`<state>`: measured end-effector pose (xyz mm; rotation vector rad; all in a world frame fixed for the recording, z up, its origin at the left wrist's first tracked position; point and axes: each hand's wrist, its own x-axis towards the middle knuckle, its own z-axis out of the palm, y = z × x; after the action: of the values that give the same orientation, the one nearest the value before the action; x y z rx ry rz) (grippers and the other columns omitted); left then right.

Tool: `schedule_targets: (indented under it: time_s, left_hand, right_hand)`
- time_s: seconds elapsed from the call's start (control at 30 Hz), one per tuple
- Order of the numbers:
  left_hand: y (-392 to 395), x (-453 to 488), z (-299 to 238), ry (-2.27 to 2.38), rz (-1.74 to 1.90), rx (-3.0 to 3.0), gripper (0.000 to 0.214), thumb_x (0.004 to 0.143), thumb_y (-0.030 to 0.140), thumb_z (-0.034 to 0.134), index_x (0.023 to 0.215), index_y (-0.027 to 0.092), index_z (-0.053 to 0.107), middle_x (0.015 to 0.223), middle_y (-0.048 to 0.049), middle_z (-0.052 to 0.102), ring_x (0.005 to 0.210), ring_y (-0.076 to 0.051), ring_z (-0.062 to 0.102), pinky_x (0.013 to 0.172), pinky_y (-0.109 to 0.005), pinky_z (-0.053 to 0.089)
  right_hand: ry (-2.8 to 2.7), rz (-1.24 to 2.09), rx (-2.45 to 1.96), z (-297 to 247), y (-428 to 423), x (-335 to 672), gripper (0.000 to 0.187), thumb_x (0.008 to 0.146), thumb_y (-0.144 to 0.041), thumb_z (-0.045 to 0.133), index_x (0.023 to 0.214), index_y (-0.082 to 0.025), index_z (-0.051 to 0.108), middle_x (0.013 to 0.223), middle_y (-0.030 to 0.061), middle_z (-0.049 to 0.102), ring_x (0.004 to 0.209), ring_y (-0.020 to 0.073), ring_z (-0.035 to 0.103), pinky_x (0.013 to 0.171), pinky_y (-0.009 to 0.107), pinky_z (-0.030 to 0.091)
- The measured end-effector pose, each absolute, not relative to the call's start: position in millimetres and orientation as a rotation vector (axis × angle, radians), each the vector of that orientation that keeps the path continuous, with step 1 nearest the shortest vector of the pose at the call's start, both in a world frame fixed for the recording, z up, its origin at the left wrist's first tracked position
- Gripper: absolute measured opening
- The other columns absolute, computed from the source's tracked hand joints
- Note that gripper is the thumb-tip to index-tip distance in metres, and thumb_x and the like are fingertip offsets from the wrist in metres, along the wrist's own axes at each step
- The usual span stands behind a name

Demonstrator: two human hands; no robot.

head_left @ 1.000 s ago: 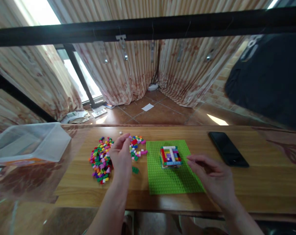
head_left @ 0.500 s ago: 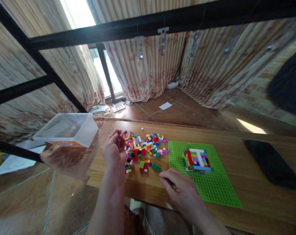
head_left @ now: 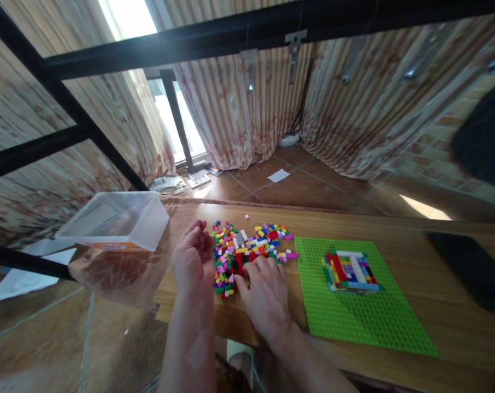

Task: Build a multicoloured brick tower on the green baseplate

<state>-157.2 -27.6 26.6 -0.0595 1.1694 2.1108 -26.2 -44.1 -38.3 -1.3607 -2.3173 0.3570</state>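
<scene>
A heap of small multicoloured bricks point(head_left: 225, 259) is lying on a wooden table point(head_left: 395, 229), its left part stretching away from the person, with a looser arm of bricks spreading right toward a green baseplate point(head_left: 333, 322). The right hand point(head_left: 266, 292) is resting palm-down over the heap's near edge, and it is the nearer of the two: its fingertips are dipping among the bricks, most of which are lying ahead and to the left. Its fingers are bending downward, the thumb standing slightly apart from them — whether a brick is between them, I cannot tell. The left hand point(head_left: 193, 262) is hovering or resting just left of the heap, palm turning inward, fingers curling loosely; what they may be holding is hidden. To the right of both hands, a boxy brick structure point(head_left: 352, 271) is standing on the baseplate, well apart from the fingers. Farther out, a dark phone point(head_left: 472, 273) is lying at the right — and a clear plastic bin point(head_left: 155, 224) is sitting at the left, beyond the left hand.
</scene>
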Motion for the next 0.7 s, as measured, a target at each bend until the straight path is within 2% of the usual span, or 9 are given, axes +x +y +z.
schedule_targets:
  time_s: [0.23,0.33,0.4,0.53,0.7]
  left_hand:
    - [-28,-162,25,1.182,2.061,-0.024,0.012,0.069,0.004,0.060,0.071,0.013,0.067,0.069,0.0004,0.066,0.053,-0.003,0.055,0.055,-0.011,0.046]
    - [-27,-159,22,1.248,1.982,0.105,0.009,0.065,0.009,0.068,0.073,0.013,0.069,0.071,-0.0002,0.068,0.056,-0.004,0.057,0.055,-0.012,0.046]
    - [-26,-153,19,1.326,1.861,0.257,0.016,0.062,0.016,0.075,0.078,0.013,0.072,0.076,-0.0019,0.070,0.060,-0.006,0.059,0.055,-0.014,0.046]
    - [-23,-132,12,1.469,1.581,0.579,0.036,0.059,0.031,0.084,0.089,0.014,0.075,0.081,-0.0047,0.072,0.069,-0.012,0.062,0.057,-0.016,0.046]
    - [-21,-104,10,1.299,1.413,0.694,0.032,0.058,0.034,0.085,0.083,0.015,0.077,0.073,-0.0036,0.071,0.065,-0.011,0.062,0.060,-0.018,0.049]
  right_hand:
    - [-2.315,0.269,-1.405,-41,-42,-36,0.011,0.085,-0.027,0.061,0.078,-0.019,0.065,0.083,0.0091,0.063,0.086,0.0274,0.052,0.078,0.044,0.037]
    - [-2.246,0.274,-1.427,-38,-39,-31,0.010,0.085,-0.024,0.059,0.077,-0.020,0.064,0.083,0.0082,0.064,0.087,0.0267,0.053,0.082,0.044,0.037]
    - [-2.159,0.315,-1.446,-32,-35,-25,0.010,0.086,-0.023,0.058,0.078,-0.020,0.064,0.084,0.0076,0.065,0.088,0.0261,0.054,0.084,0.043,0.037]
    - [-1.884,0.555,-1.338,-22,-29,-7,0.008,0.085,-0.025,0.061,0.079,-0.021,0.064,0.083,0.0039,0.066,0.085,0.0213,0.056,0.083,0.037,0.039]
    - [-1.605,0.895,-1.138,-17,-28,17,0.013,0.085,-0.025,0.060,0.074,-0.021,0.062,0.074,0.0004,0.063,0.072,0.0154,0.056,0.067,0.028,0.043]
